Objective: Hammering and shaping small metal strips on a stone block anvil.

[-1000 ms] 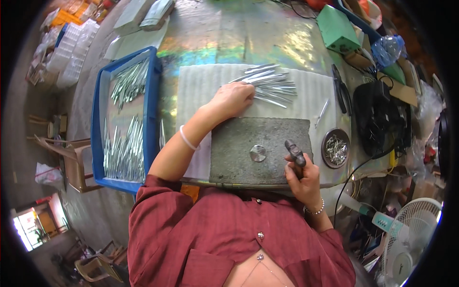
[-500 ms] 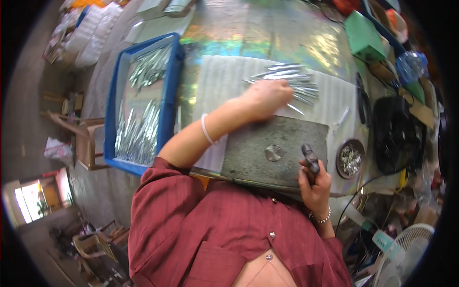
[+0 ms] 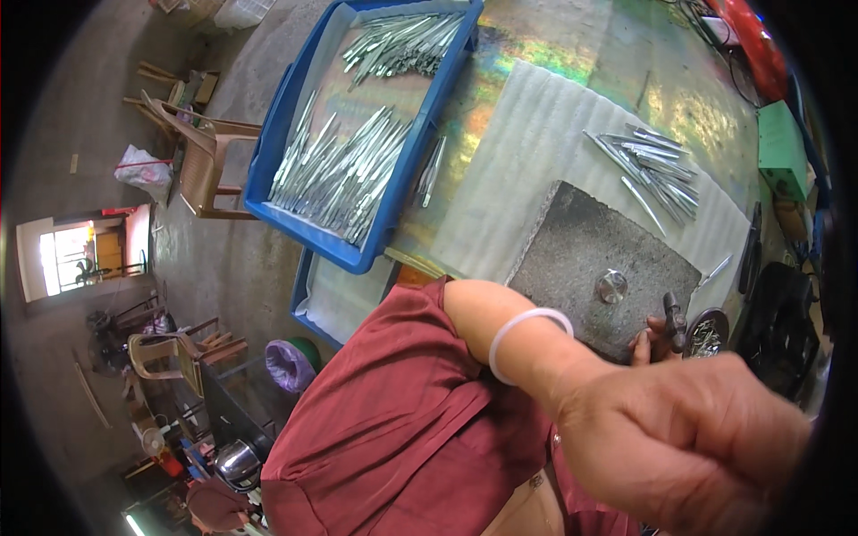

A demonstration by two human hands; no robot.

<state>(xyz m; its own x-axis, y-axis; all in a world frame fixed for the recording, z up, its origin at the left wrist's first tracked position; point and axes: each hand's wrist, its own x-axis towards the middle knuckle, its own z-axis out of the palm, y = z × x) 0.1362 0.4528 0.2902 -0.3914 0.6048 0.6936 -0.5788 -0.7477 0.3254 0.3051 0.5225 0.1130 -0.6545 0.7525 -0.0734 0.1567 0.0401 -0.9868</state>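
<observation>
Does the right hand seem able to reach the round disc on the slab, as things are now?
Probably yes: the disc lies uncovered on the slab, close to the right hand, though that hand holds a hammer.

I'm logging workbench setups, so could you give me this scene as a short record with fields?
Left hand: curled, close to the camera; contents hidden
Right hand: partly hidden, gripping a hammer
Grey slab: bears a round metal disc near its middle
White sheet: ribbed, with a loose pile of silver rods
Blue tray: left of the sheet, holding two bunches of rods
Round dish: right of the hammer, holding small shiny pieces
</observation>
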